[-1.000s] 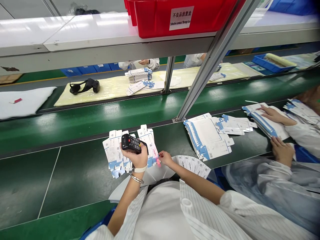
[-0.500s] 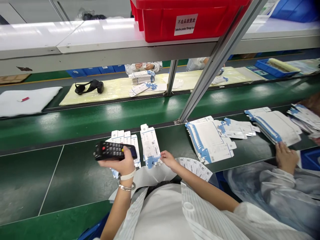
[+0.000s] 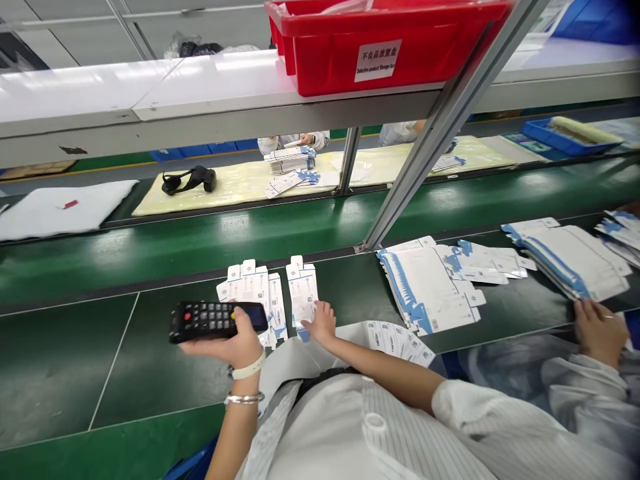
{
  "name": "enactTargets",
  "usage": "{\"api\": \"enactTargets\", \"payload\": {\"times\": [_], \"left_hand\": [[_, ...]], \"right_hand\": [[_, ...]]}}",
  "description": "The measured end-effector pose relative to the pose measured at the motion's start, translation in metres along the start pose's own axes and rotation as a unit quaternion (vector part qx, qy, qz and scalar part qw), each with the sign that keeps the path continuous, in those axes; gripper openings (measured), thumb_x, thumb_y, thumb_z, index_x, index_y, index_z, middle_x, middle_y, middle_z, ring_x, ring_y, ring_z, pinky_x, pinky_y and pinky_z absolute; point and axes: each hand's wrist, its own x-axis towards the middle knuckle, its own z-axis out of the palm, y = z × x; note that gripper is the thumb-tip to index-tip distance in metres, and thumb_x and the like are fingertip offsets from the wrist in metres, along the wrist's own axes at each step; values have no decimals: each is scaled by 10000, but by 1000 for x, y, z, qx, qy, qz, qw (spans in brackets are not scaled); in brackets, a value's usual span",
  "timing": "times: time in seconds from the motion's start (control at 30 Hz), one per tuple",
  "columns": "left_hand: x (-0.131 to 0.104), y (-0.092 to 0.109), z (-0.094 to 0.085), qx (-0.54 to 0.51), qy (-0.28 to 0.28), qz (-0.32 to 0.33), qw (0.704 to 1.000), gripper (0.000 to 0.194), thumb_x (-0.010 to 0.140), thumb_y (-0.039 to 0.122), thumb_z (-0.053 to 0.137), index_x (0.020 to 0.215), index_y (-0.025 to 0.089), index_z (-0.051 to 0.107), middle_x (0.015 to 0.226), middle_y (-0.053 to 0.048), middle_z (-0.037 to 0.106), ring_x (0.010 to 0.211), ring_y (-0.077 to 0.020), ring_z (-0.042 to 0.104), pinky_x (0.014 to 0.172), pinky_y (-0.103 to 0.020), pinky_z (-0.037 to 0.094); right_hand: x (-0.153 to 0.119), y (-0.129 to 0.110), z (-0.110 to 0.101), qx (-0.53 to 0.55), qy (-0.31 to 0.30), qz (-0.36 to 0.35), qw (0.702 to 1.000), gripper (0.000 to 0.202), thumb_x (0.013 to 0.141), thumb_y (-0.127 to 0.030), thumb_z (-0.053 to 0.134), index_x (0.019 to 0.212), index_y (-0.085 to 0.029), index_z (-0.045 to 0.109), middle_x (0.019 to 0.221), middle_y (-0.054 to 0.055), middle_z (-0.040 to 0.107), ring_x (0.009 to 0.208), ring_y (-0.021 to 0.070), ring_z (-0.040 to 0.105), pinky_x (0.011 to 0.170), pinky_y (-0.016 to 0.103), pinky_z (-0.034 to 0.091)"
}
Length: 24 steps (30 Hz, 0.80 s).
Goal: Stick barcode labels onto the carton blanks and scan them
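Observation:
A black handheld device with a keypad and small screen (image 3: 213, 319) lies in my left hand (image 3: 233, 343), the thumb resting on its keys. Beneath and behind it are flat white-and-blue cartons (image 3: 247, 283), partly hidden by the device. My right hand (image 3: 323, 323) is at the lower right edge of a narrow stack of flat cartons (image 3: 302, 290), touching it with thumb and fingers apart. A fan of printed label sheets (image 3: 397, 340) lies by my right forearm.
Larger flat cartons (image 3: 425, 283) are to the right. A co-worker's hand (image 3: 600, 331) touches another stack (image 3: 575, 260). A slanted metal post (image 3: 425, 167) rises behind the bench, below a shelf with a red bin (image 3: 325, 53). A black headset (image 3: 190, 180) lies across.
The device has moved slightly left and down with my left hand. My right hand has shifted left over the carton stack's lower edge, its fingers more spread. The view has shifted slightly.

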Motion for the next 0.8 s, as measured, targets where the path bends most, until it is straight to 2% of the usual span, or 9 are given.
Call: {"api": "enactTargets", "payload": {"times": [0.1, 0.17, 0.33, 0.43, 0.57, 0.67, 0.8], "left_hand": [[-22, 3, 21, -73, -53, -41, 995, 845, 598, 207, 598, 1264, 149, 81, 1356, -212, 153, 1265, -273, 311, 1000, -425, 378], [-35, 4, 35, -94, -71, -56, 991, 832, 605, 210, 599, 1260, 152, 89, 1349, -223, 168, 1266, -278, 315, 973, -418, 405], [-55, 2, 54, -100, -101, -68, 987, 789, 622, 214, 593, 1256, 158, 126, 1314, -220, 246, 1167, -243, 442, 894, -361, 464], [-59, 0, 58, -101, -108, -73, 986, 783, 622, 202, 588, 1251, 160, 125, 1306, -215, 259, 1148, -231, 461, 879, -347, 472], [-61, 0, 59, -95, -107, -72, 987, 771, 625, 163, 570, 1243, 132, 111, 1314, -234, 245, 1227, -252, 382, 938, -372, 431], [-60, 3, 56, -93, -110, -67, 987, 768, 644, 145, 555, 1248, 111, 82, 1347, -257, 186, 1253, -249, 353, 964, -369, 411], [-56, 10, 52, -88, -112, -56, 988, 774, 663, 132, 565, 1254, 66, 70, 1368, -280, 125, 1320, -234, 238, 1038, -341, 322]], "right_hand": [[1, 29, -9, -57, 16, -1, 998, 675, 588, -192, 715, 1197, -134, 430, 1190, 171, 462, 1132, 336, 400, 913, 420, 305], [1, 40, -10, -81, 9, -12, 997, 669, 587, -177, 720, 1194, -137, 442, 1137, 148, 513, 1096, 315, 437, 896, 383, 326], [4, 47, -5, -103, 0, -25, 994, 544, 642, -120, 669, 1152, -128, 481, 1071, 125, 572, 1011, 266, 509, 850, 318, 359], [5, 48, -6, -100, -1, -26, 995, 434, 689, -80, 597, 1110, -132, 503, 1033, 103, 594, 960, 223, 537, 815, 280, 372], [6, 52, -8, -93, -4, -30, 995, 350, 716, -15, 486, 1047, -116, 534, 920, 86, 619, 874, 186, 557, 763, 251, 377], [7, 54, -8, -89, -6, -37, 995, 321, 720, -23, 479, 1022, -111, 545, 881, 82, 623, 833, 177, 558, 722, 241, 377], [8, 56, -7, -86, -5, -42, 995, 292, 720, -46, 496, 998, -112, 552, 865, 79, 626, 819, 175, 556, 699, 239, 375]]}}
